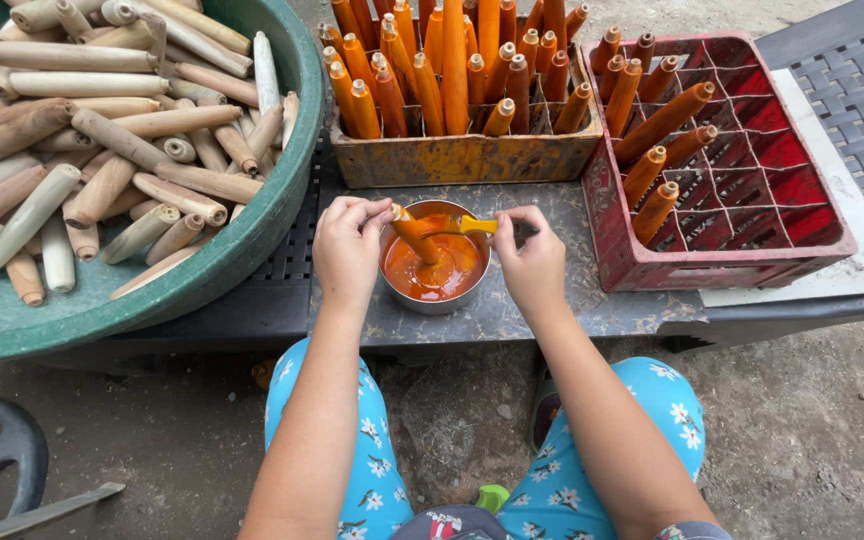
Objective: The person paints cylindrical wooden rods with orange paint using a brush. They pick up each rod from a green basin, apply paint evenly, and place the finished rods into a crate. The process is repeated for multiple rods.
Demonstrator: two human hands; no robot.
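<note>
My left hand [349, 246] holds a short wooden stick [414, 234] by its upper end, with the stick tilted down into a small metal bowl [438, 301] of orange paint. Most of the stick is coated orange. My right hand [532, 262] grips a brush [472, 226] with a yellow handle. The brush lies across the bowl's far rim with its tip against the stick. The bowl sits on a grey board just in front of my knees.
A big green basin [252, 240] at the left holds many bare wooden sticks. An orange-stained crate [462, 160] behind the bowl is packed with painted sticks standing upright. A red divided crate [742, 250] at the right holds several more. Dirt ground lies below.
</note>
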